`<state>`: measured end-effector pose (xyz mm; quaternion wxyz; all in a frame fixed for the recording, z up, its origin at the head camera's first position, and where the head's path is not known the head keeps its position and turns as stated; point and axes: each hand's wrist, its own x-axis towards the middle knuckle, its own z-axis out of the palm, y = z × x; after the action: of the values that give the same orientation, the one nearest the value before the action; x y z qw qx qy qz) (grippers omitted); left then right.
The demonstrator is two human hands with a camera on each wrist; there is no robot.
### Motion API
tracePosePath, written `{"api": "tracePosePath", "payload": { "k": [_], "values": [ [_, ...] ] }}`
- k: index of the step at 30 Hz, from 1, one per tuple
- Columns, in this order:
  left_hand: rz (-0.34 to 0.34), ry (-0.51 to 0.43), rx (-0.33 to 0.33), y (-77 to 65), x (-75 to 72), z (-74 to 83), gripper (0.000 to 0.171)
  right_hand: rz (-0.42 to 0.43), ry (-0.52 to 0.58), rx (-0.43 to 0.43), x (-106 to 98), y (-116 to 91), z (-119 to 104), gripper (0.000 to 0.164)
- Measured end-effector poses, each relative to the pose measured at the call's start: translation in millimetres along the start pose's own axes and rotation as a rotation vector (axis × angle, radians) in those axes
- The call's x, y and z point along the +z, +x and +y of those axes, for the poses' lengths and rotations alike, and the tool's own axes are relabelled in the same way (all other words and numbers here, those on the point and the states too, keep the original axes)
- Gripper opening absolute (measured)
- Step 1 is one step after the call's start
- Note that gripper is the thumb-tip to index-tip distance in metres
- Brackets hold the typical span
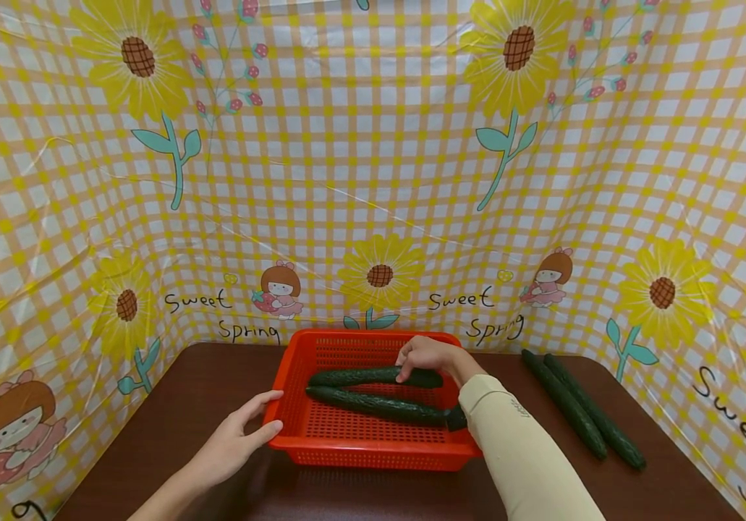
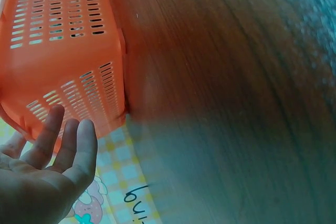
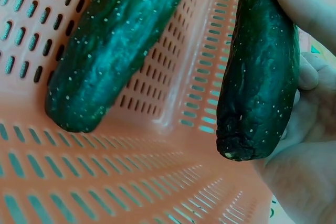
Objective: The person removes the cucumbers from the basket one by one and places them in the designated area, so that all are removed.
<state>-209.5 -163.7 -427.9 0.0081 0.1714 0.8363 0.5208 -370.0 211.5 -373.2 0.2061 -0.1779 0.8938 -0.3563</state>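
A red plastic basket (image 1: pixel 379 457) with slotted sides stands on the dark table, holding two dark green cucumbers. My right hand (image 1: pixel 434 358) grips the rear cucumber (image 1: pixel 353 375) near its right end, thumb on one side and fingers on the other. In the right wrist view, the blunt end of this held cucumber (image 3: pixel 260 72) points down beside the basket wall. The front cucumber (image 1: pixel 379 407) lies slanted inside the basket, its right end partly dark against the sleeve. My left hand (image 1: pixel 239 434) is at the basket's left rim, its fingers fairly straight and spread.
Two more cucumbers, an inner one (image 1: pixel 564 405) and an outer one (image 1: pixel 597 412), lie side by side on the table (image 1: pixel 216 376) to the right. A checked, flower-printed cloth (image 1: pixel 373 181) walls in the table's back and sides.
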Motion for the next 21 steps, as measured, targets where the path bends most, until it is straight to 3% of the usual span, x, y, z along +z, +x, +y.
{"api": "tracePosePath", "payload": {
  "k": [3, 9, 21],
  "values": [
    [-0.001, -0.006, -0.001, 0.2, 0.4, 0.2, 0.052, -0.006, -0.027, -0.006, -4, -3, -2, 0.013],
    [-0.013, -0.018, 0.005, 1.2, 1.0, -0.1, 0.053, -0.018, 0.0, -0.028, -14, -12, -2, 0.04],
    [0.002, -0.013, -0.023, 1.6, 1.3, -4.5, 0.054, -0.002, 0.01, -0.058, -29, -22, -3, 0.041]
  ]
}}
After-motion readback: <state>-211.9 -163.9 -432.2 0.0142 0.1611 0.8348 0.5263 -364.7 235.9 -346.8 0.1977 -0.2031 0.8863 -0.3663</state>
